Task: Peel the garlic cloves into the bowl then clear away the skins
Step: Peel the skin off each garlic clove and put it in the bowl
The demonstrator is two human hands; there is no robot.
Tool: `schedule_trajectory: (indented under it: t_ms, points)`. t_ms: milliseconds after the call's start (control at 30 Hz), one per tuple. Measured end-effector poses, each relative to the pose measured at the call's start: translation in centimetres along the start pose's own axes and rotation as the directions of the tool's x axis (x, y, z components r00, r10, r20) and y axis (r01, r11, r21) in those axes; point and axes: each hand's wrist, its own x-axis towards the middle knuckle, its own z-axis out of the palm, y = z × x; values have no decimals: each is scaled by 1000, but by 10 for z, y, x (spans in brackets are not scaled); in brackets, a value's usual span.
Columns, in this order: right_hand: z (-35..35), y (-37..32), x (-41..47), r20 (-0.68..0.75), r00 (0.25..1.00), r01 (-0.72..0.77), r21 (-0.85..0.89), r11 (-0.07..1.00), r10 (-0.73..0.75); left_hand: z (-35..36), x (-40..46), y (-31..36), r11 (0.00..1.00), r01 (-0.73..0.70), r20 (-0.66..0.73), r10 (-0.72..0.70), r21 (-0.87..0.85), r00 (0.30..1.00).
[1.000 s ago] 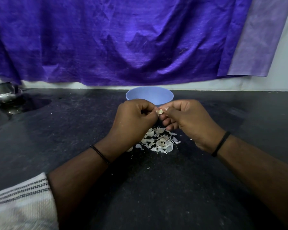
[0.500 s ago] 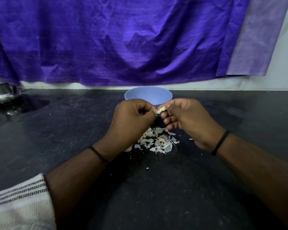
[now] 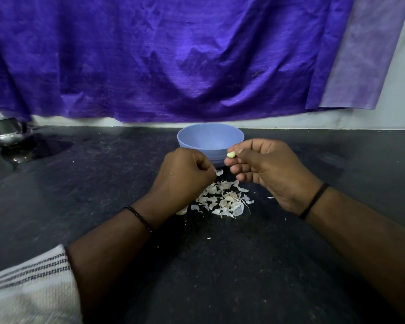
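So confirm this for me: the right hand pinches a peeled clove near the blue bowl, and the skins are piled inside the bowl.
Wrong on the skins. In the head view the skins lie piled on the dark counter in front of the blue bowl, not inside it. The right hand does pinch a peeled clove near the bowl.

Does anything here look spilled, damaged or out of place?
Only the garlic skins: a loose heap on the dark counter before the blue bowl, with crumbs scattered nearer the person. That is expected peeling waste, not yet cleared. Nothing looks damaged.
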Motion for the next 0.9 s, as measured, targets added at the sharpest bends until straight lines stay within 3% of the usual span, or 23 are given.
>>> schedule_trajectory:
  t_ms: [167,267,367,500,900]
  points:
    - [-1,0,0,-16,999,48,-19,999,-48,-3,0,0,1000,27,131,-29,16,991]
    - [3,3,2,-47,989,127,-178,976,-138,-4,-1,1,999,29,216,-33,21,976]
    - [8,1,12,-83,946,256,-399,880,-313,-3,-2,2,1000,11,209,-14,18,978]
    - [17,-9,32,-69,883,365,-519,773,-464,2,-1,0,996,14,177,-30,92,984]
    - [16,-7,61,-131,878,286,-626,726,-460,4,2,-4,996,-21,179,6,85,984]
